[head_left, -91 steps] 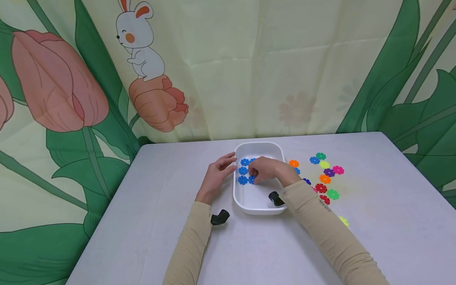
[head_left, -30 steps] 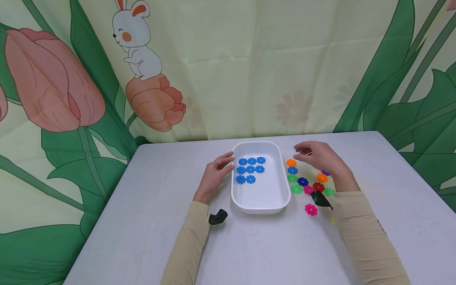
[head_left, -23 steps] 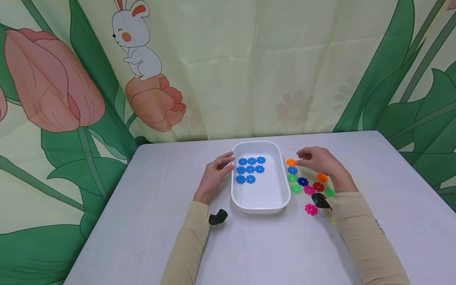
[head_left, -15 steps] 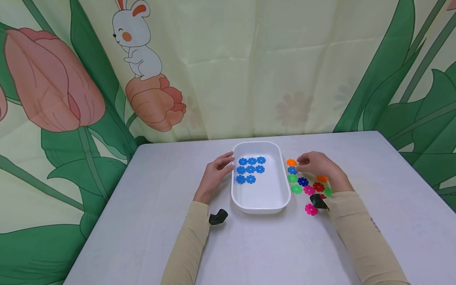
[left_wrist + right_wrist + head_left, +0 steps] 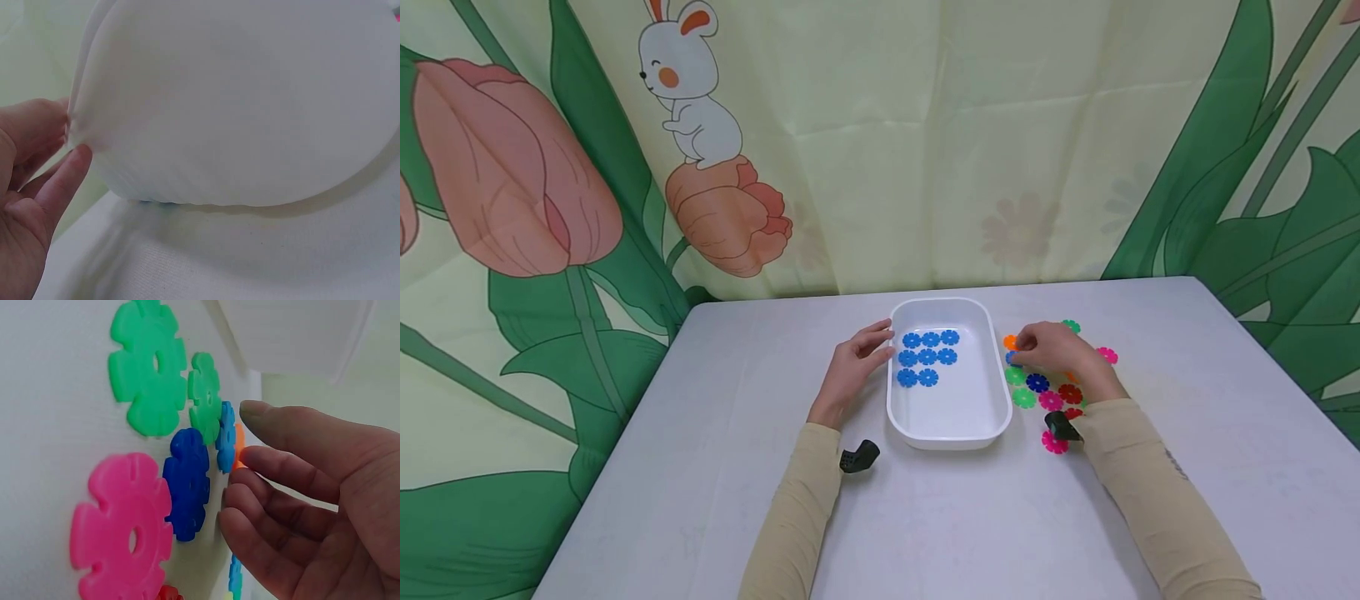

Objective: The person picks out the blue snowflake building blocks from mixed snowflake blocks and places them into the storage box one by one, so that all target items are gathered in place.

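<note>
Flower-shaped blue plastic pieces (image 5: 927,357) lie in rows inside the white tray (image 5: 951,429). At the tray's left side, my left hand (image 5: 852,367) touches the outer wall and rim with its fingertips. Over the loose pieces right of the tray is my right hand (image 5: 1060,350), palm side down. Its thumb and index finger are apart at a light blue flower piece (image 5: 225,439), which lies on the table in the right wrist view. An orange piece (image 5: 1010,342) sits just behind that one. Part of the loose group is hidden under the right hand and wrist.
Nearer pieces include green (image 5: 1023,398), dark blue (image 5: 1037,383), pink (image 5: 1051,401) and red (image 5: 1071,393). Another green piece (image 5: 1071,326) and a pink one (image 5: 1107,356) lie beyond the right hand. A printed curtain (image 5: 880,150) hangs behind the table (image 5: 700,467).
My right hand has come out of the tray to its right side, then lowered toward the light blue piece. One blue piece now shows at the middle row's right end. My left hand stays at the tray.
</note>
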The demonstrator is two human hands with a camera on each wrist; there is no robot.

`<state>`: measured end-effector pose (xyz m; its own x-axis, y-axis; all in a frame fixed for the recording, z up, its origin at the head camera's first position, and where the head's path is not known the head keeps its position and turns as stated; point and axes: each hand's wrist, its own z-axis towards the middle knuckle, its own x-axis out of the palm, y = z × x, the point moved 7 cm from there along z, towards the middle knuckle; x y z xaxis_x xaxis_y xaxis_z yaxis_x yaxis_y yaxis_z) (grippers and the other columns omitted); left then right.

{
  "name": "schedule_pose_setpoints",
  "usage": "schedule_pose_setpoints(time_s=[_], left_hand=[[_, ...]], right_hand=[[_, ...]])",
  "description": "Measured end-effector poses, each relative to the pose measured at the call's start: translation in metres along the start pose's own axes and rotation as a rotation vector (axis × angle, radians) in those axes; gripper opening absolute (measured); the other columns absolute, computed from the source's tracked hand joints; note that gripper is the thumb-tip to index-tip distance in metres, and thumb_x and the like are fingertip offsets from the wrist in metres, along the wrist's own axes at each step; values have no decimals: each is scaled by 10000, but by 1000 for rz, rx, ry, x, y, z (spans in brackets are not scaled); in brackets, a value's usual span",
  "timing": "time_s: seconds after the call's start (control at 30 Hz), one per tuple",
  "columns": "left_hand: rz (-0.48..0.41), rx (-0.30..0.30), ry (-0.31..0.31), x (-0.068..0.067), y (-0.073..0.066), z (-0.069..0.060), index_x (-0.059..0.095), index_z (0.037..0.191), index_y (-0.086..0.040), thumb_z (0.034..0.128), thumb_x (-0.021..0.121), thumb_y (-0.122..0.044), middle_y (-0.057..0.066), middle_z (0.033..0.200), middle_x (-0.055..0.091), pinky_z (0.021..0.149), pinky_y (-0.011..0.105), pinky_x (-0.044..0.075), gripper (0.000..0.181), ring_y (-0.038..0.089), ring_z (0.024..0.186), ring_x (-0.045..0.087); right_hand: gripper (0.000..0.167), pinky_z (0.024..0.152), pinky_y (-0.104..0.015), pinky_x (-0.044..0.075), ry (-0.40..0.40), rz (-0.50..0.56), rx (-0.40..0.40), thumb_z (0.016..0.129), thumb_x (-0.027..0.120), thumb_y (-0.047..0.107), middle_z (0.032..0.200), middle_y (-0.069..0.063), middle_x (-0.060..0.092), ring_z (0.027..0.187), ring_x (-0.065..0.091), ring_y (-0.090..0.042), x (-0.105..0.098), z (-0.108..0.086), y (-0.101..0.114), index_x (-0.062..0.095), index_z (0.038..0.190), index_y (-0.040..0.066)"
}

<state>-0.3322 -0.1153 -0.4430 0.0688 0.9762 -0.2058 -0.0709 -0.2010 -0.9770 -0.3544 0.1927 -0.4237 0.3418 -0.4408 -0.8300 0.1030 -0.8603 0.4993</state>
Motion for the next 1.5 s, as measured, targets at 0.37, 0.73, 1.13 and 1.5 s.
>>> schedule_pose_setpoints(time_s=[0.37,0.73,1.13,1.5], left_hand=[[-2,-5,-5,0,2,0,680,1240,-123,918,696,-247,-183,1383,526,1102,399,376,345,136,1344,444],[0,1,-12,0,0,0,686,1230,-118,917,697,-233,-173,1378,532,1092,397,389,333,143,1336,457],[2,2,1,1,-1,0,672,1248,-102,926,688,-226,-178,1377,529,1094,382,386,346,131,1333,455],[-5,3,-8,0,0,-1,674,1245,-97,922,692,-225,-168,1379,535,1097,393,384,348,137,1332,460]], right_hand=[[259,726,-322,563,-48,11,-7,888,708,179,931,-128,623,841,576,-268,3,4,0,608,1039,-6],[314,740,-351,563,-55,-11,-36,868,731,215,917,-122,622,846,568,-266,4,4,5,607,1039,-17],[373,888,-492,538,-33,-12,23,857,703,114,1130,-227,590,1037,541,-375,-5,3,-13,576,1168,-48],[404,872,-464,545,-40,-27,0,865,741,168,1079,-211,608,1011,550,-357,-17,4,-32,594,1164,-62]])
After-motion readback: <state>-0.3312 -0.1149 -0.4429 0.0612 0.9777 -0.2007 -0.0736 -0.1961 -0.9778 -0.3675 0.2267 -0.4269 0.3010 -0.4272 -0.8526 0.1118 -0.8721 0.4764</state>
